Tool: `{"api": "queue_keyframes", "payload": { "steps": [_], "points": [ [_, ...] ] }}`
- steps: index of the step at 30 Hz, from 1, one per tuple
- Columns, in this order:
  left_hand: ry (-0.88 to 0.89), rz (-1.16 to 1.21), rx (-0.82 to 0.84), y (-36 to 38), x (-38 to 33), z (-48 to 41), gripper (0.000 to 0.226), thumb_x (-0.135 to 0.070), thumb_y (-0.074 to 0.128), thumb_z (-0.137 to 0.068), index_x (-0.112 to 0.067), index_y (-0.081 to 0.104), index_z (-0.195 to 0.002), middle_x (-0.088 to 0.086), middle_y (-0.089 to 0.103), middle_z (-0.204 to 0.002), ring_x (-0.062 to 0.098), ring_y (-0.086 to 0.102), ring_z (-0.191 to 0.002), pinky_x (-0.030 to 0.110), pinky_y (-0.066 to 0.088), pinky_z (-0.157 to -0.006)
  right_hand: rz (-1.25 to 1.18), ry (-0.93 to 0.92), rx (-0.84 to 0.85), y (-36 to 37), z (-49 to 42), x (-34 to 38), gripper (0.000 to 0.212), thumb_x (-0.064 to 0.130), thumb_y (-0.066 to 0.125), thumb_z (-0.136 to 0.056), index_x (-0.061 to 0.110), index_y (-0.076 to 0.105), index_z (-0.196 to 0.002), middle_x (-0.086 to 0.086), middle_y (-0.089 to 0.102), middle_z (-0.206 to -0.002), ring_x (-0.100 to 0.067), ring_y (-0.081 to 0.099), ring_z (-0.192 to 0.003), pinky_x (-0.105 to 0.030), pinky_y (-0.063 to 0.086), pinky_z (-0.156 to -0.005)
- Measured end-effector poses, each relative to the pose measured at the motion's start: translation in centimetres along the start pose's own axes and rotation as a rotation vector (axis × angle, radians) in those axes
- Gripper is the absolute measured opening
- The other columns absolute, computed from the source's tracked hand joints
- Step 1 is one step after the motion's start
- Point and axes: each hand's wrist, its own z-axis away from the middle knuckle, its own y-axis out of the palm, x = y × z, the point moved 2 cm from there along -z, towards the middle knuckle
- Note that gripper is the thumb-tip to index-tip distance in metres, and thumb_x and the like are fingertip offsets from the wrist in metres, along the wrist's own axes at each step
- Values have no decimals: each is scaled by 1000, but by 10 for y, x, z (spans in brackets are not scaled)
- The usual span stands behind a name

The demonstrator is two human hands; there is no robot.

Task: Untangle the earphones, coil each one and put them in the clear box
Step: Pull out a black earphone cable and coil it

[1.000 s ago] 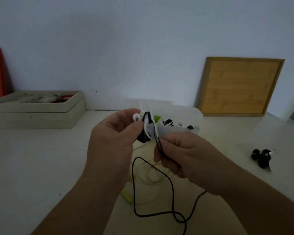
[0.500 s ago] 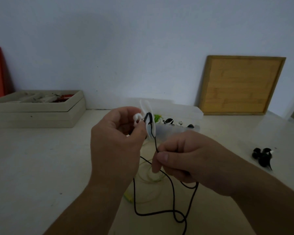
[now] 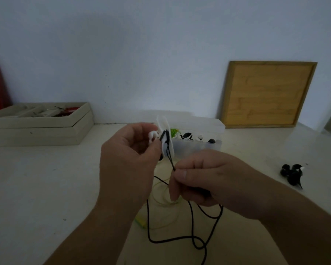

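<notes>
Earphone cord (image 3: 191, 240) mid-coil, centre frame.
Pinched in left hand (image 3: 126, 161): white piece (image 3: 165, 131) wound with cord; right hand (image 3: 204, 178) pinches the slack, likely needing another taut wrap next.

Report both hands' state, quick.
Left hand: closed, pinching the white piece wrapped with black cord.
Right hand: closed, pinching the black cord.

Dim room, pale wall (image 3: 161, 44), white table (image 3: 36, 178), leaning wooden board (image 3: 266, 94)
</notes>
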Motion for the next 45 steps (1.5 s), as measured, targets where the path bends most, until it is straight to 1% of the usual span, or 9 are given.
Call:
{"api": "queue_keyframes", "payload": {
  "steps": [7, 11, 15, 21, 26, 30, 33, 39, 45],
  "points": [
    [245, -296, 180, 6, -8, 7, 17, -5, 71, -85, -21, 71, -91, -14, 68, -80, -4, 64, -79, 4, 45, -67, -14, -145, -245, -22, 12, 13, 20, 20, 57, -83, 10, 71, -72, 0, 41, -49, -13, 32, -45, -25, 25, -43],
    [285, -379, 317, 9, -7, 9, 22, -5, 71, -83, -25, 71, -91, -16, 66, -81, -4, 62, -79, 2, 44, -67, 419, -166, -569, -37, 17, 15, 17, 23, 68, -87, 17, 74, -72, 6, 53, -49, -4, 42, -43, -15, 34, -44],
    [237, -322, 430, 11, -7, 11, 25, -4, 71, -83, -28, 70, -88, -17, 68, -75, -2, 65, -76, 5, 46, -64, 374, -153, -688, -45, 20, 16, 10, 17, 70, -84, 23, 76, -79, 15, 59, -49, 3, 51, -44, -7, 37, -45],
    [82, -103, 574, 11, -5, 11, 22, -2, 71, -84, -23, 73, -89, -5, 73, -79, 13, 70, -71, 27, 59, -66, 163, -87, -655, -53, 17, 3, 10, 13, 72, -82, 21, 77, -79, 5, 60, -55, -5, 42, -44, -17, 35, -44],
    [-9, 149, 575, 10, -7, 8, 23, 11, 66, -84, -10, 73, -89, 8, 74, -79, 19, 71, -70, 28, 58, -65, 200, -25, -655, -52, 14, 1, 12, 21, 69, -87, 26, 78, -81, 7, 62, -55, -3, 42, -43, -13, 35, -43],
    [-69, 317, 495, 9, -12, 6, 19, 13, 61, -84, -3, 71, -88, 13, 75, -81, 22, 71, -70, 23, 56, -64, 359, 37, -443, -39, 7, 0, 27, 37, 60, -91, 44, 73, -68, 9, 59, -54, -5, 42, -45, -15, 35, -47],
    [-113, 361, 373, 8, -7, 3, 14, 4, 66, -81, -7, 72, -88, 14, 75, -85, 27, 72, -76, 27, 58, -66, 351, 39, -270, -22, 0, -3, 30, 42, 51, -96, 33, 74, -79, 6, 59, -57, -6, 46, -48, -18, 39, -50],
    [-95, 219, 142, 3, -3, 1, 15, 3, 67, -84, -10, 72, -89, 4, 76, -77, 14, 70, -66, 19, 55, -60, 351, 47, -156, -10, -5, -5, 30, 33, 53, -98, 10, 72, -94, 4, 59, -58, -8, 46, -48, -19, 38, -51],
    [42, -12, 75, 1, 1, 0, 19, 0, 71, -83, -18, 71, -89, -4, 74, -77, 9, 71, -70, 21, 58, -63, 313, 0, -167, -14, 1, 1, 26, 32, 55, -97, 23, 75, -83, 8, 50, -49, -10, 40, -46, -22, 36, -49]
  ]
}}
